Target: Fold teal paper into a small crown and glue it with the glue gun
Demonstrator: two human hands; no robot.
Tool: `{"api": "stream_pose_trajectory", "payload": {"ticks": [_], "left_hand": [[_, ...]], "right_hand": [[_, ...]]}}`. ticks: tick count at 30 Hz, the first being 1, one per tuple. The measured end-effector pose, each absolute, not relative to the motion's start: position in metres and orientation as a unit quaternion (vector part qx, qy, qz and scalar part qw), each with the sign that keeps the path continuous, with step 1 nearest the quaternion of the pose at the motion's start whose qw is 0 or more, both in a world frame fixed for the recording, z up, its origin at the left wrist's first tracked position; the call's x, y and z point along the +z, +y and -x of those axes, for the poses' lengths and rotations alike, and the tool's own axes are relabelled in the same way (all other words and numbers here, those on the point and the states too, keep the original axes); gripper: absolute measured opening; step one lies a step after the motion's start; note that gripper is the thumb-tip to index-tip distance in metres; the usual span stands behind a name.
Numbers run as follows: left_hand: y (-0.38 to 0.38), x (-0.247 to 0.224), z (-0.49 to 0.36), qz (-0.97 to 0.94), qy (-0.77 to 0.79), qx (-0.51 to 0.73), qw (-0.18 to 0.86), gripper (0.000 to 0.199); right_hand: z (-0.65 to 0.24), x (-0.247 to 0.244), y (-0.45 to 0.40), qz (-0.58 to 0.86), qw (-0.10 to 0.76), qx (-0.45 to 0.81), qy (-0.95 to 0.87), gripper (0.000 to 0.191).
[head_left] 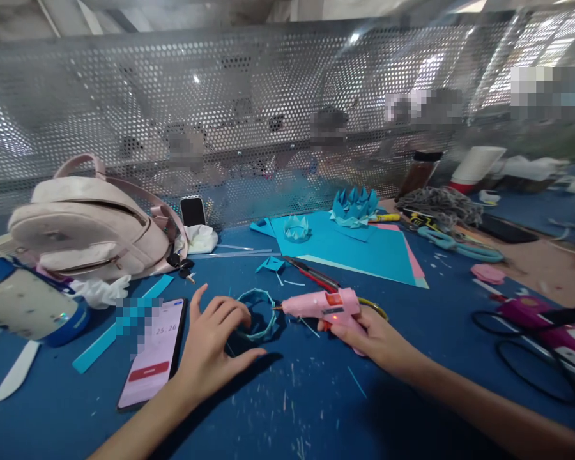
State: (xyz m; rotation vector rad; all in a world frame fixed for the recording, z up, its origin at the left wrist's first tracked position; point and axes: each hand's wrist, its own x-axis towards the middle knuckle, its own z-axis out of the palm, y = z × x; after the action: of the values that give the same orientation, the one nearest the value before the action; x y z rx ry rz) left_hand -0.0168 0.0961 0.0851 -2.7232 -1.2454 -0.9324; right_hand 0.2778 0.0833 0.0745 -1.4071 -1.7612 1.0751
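A pink hot glue gun [319,305] is gripped in my right hand [376,335], its nozzle pointing left. The nozzle tip is at the right side of a light blue paper ring [274,322], which stands on the blue table. My left hand [215,335] is open at the ring's left side, thumb stretched out apart from the fingers. Its fingertips overlap the ring's edge; whether they press on it I cannot tell. Behind the ring lie a small folded blue paper piece [271,264] and a red and black cutter [316,275].
Blue paper sheets [383,259] carry a small paper crown [296,229] and a larger pointed paper piece [354,207]. Left are a phone [172,348], a blue strip [96,348], a tumbler [29,303] and a backpack [91,223]. Scissors [460,246] and a purple cabled tool [531,319] lie right.
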Motion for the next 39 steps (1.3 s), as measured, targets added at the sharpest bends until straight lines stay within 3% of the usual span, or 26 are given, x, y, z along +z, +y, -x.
{"api": "stream_pose_trajectory", "payload": {"ticks": [5, 14, 29, 39], "left_hand": [[0.091, 0.078, 0.001, 0.858, -0.412, -0.307, -0.001, 0.027], [0.097, 0.079, -0.013, 0.827, -0.436, -0.354, -0.017, 0.006], [0.093, 0.071, -0.019, 0.819, -0.432, -0.373, -0.057, 0.002], [0.087, 0.073, -0.019, 0.811, -0.406, -0.413, -0.082, 0.013]], "right_hand": [[-0.275, 0.077, 0.08, 0.514, 0.314, 0.437, -0.668, 0.041], [-0.276, 0.081, 0.079, 0.545, 0.376, 0.431, -0.613, 0.055], [-0.274, 0.078, 0.074, 0.553, 0.379, 0.452, -0.588, 0.051], [-0.272, 0.083, 0.07, 0.589, 0.384, 0.433, -0.565, 0.049]]}}
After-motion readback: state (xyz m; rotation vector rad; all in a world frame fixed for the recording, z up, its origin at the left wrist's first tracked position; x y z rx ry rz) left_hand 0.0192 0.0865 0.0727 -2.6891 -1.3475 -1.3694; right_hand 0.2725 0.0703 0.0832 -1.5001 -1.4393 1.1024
